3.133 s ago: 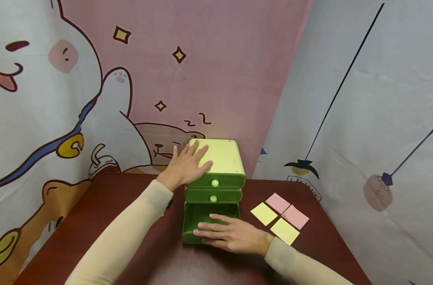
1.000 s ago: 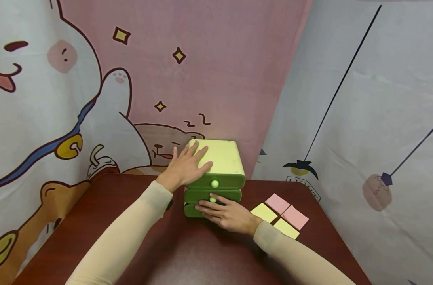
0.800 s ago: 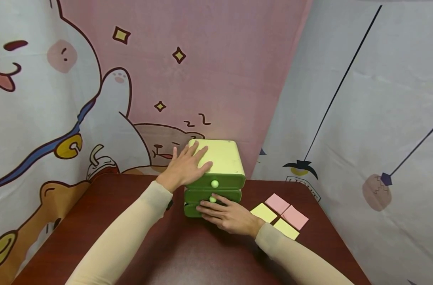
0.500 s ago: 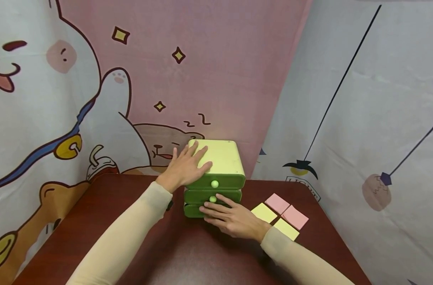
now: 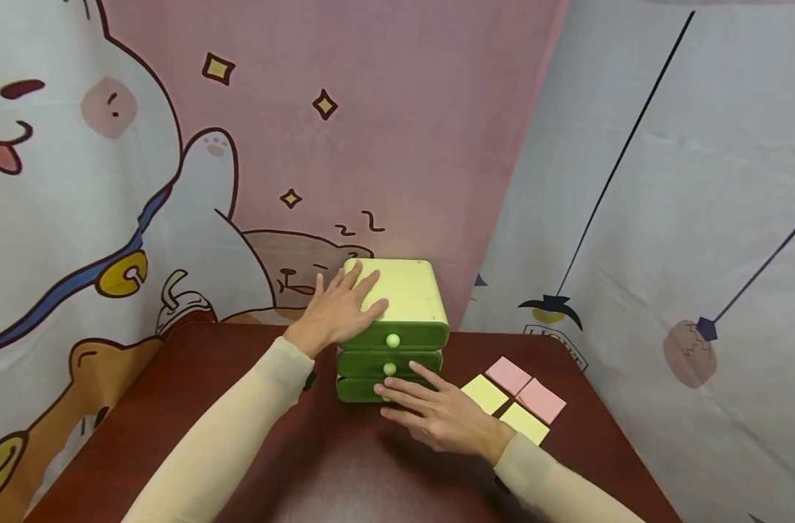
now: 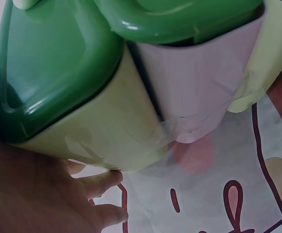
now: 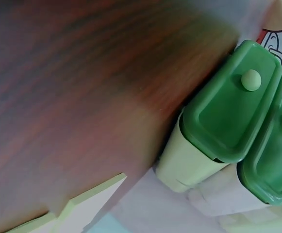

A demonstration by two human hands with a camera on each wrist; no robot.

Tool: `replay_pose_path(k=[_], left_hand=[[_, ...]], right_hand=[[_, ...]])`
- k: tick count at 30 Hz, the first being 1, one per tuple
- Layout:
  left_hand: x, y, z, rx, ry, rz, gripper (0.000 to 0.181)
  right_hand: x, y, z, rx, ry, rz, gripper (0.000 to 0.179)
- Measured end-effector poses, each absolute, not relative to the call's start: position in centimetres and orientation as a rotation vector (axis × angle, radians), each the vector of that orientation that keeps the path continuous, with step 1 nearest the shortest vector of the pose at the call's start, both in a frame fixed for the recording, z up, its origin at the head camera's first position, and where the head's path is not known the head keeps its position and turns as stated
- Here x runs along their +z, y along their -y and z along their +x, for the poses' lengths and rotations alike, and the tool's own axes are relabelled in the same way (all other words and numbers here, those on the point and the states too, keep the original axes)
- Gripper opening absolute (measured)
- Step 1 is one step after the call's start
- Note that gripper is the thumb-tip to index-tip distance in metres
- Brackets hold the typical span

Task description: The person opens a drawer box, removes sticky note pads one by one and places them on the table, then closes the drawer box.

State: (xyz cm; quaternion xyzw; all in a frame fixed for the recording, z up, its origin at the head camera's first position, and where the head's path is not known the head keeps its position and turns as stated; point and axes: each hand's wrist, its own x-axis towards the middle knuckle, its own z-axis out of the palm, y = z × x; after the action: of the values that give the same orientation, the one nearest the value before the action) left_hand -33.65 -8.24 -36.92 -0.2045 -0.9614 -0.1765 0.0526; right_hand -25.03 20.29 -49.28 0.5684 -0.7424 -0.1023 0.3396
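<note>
A small three-drawer cabinet [image 5: 410, 290] stands on the table, with a pale yellow top and green drawer fronts with round knobs. My left hand [image 5: 335, 312] rests on its top at the left, fingers spread; the left wrist view shows fingers [image 6: 104, 183] along the pale shell. In front of the bottom drawer [image 5: 358, 391] is my right hand [image 5: 440, 418], fingers extended and holding nothing, partly covering that drawer and its knob in the head view. All drawers are pushed in. The right wrist view shows the bottom front [image 7: 228, 111] with its knob, no fingers visible.
To the cabinet's right lie two yellow sticky-note pads [image 5: 485, 394] and two pink ones [image 5: 543, 400], one yellow pad partly behind the right forearm. The dark red table [image 5: 345, 479] meets cartoon-printed cloth [image 5: 437, 145] behind and at the sides.
The bottom drawer, pulled out earlier, has gone back in with the right hand at its front. That hand has since drawn slightly back toward the lower right. The left hand stayed in place.
</note>
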Motion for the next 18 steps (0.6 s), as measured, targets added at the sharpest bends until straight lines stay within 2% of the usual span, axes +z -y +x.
replay_pose_path(k=[14, 18], left_hand=[[-37.3, 8.3, -33.6, -0.541, 2.888, -0.622, 0.083], [-37.3, 8.3, -33.7, -0.552, 2.862, -0.622, 0.081]], right_hand=[[-50.0, -22.4, -23.5, -0.131, 1.957, 1.425, 0.073], [-50.2, -23.0, -23.1, -0.082, 1.993, 1.402, 0.068]])
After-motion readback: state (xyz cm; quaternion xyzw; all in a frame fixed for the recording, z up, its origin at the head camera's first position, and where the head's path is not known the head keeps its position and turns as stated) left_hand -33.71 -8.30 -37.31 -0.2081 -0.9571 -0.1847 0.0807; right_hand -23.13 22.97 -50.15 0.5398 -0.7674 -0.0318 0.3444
